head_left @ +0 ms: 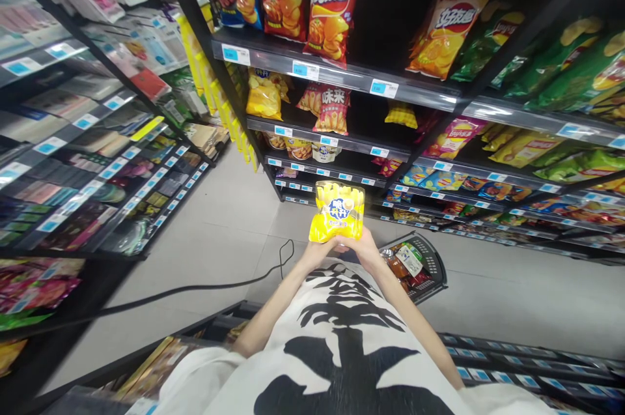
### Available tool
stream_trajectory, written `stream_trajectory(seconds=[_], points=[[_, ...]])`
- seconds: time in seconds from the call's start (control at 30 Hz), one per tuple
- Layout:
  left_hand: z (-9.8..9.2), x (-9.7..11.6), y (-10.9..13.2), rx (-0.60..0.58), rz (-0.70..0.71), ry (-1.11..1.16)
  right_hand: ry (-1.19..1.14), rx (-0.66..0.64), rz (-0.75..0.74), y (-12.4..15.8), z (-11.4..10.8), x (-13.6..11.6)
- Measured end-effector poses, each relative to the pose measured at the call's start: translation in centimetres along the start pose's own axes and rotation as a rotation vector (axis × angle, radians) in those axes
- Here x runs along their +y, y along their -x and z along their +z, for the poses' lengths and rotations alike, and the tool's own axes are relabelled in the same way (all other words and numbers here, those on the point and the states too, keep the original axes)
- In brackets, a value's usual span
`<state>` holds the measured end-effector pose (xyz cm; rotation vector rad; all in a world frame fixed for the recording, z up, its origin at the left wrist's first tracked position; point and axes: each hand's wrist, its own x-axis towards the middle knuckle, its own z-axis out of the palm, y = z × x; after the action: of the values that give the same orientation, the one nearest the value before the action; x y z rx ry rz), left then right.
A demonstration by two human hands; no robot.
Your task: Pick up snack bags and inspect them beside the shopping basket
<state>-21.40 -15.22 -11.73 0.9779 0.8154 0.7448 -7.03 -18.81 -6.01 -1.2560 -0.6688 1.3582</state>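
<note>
A bright yellow snack bag [336, 212] with a blue and white logo is held upright in front of my body. My left hand [319, 251] grips its lower left edge, and my right hand [362, 245] grips the lower right edge. Both hands are closed on the bag, with most of the fingers hidden behind it. On the floor to the right of my right forearm sits a black basket [432, 265] with several packaged items inside.
Ahead stands a black shelf rack [342, 70] with snack bags and price tags. Another rack [97, 96] of packaged goods is at the left. A black cable [195, 287] crosses the grey floor [219, 206]. Low shelves [532, 363] lie near me at the lower right.
</note>
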Motion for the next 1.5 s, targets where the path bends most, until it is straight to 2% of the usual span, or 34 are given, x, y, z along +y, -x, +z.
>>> stream_trajectory(seconds=[0.17, 0.3, 0.53, 0.97, 1.07, 1.27, 1.5], points=[[0.0, 0.0, -0.2, 0.051, 0.014, 0.020, 0.034, -0.030, 0.002, -0.1, -0.1, 0.4], [0.0, 0.1, 0.0, -0.001, -0.015, 0.097, 0.014, -0.027, -0.011, 0.0, 0.0, 0.1], [-0.4, 0.7, -0.2, -0.169, -0.032, 0.278, 0.021, -0.022, -0.038, 0.1, 0.1, -0.3], [-0.6, -0.6, -0.6, -0.169, 0.040, 0.239, 0.053, -0.023, -0.061, 0.0, -0.1, -0.1], [-0.4, -0.5, -0.9, -0.135, 0.039, 0.204, 0.052, 0.018, -0.072, -0.1, 0.0, -0.1], [0.1, 0.4, -1.1, 0.071, 0.124, 0.080, 0.024, 0.042, -0.093, -0.3, -0.1, 0.0], [-0.2, 0.5, -1.0, 0.097, 0.164, 0.030, -0.008, 0.025, -0.073, -0.7, -0.2, 0.4]])
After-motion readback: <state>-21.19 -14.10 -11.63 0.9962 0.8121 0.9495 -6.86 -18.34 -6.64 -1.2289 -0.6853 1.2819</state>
